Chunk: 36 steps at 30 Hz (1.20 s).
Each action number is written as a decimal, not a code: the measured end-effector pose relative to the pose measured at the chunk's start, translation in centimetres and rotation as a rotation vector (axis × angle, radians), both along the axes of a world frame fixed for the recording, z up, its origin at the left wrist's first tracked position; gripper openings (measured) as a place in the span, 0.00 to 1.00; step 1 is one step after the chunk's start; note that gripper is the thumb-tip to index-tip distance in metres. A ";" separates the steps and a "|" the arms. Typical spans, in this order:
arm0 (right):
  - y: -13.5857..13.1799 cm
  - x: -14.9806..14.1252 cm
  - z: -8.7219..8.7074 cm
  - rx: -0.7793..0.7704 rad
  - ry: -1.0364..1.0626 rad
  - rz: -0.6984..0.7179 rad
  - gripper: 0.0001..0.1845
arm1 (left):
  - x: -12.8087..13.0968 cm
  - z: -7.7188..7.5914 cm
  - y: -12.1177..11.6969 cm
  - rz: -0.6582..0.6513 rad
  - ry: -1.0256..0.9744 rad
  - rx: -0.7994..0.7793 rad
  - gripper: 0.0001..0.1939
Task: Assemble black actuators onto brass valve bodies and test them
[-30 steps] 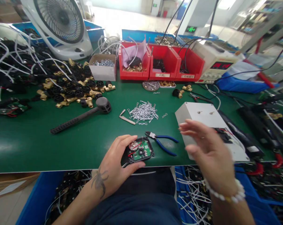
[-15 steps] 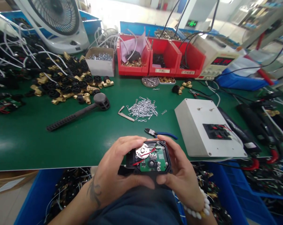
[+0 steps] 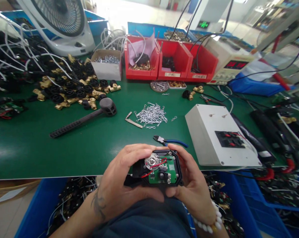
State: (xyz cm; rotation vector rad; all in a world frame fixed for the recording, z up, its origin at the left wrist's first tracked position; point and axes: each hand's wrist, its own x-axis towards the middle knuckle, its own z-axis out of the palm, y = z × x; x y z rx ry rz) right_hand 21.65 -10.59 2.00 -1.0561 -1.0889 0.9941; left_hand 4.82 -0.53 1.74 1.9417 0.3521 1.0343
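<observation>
Between both hands, over the front edge of the green table, is a black plastic housing (image 3: 179, 167) with its inside facing up. It contains a green circuit board (image 3: 173, 170), a round silver motor (image 3: 151, 161) and red wires. My left hand (image 3: 122, 175) grips the left end, fingers on the far side and thumb below. My right hand (image 3: 191, 178) is wrapped round the right end, its thumb at the near side. Just beyond the fingers lie blue-handled cutting pliers (image 3: 170, 141). The housing's underside is hidden.
A pile of R-shaped clips (image 3: 151, 114) and a black mallet (image 3: 90, 115) lie on the table. A grey box (image 3: 221, 135) stands at right. Red bins (image 3: 142, 73) and a fan (image 3: 62, 26) line the back, with brass valves (image 3: 72, 89) at left. Blue crates (image 3: 37, 205) sit below.
The housing has tipped slightly in my hands, so its board and motor show at a different angle. Both hands keep their hold, and the things on the table lie as before.
</observation>
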 end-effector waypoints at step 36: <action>3.8 -1.5 -3.2 -0.345 -0.642 -0.252 0.32 | -5.9 -0.3 18.5 0.773 0.959 0.165 0.18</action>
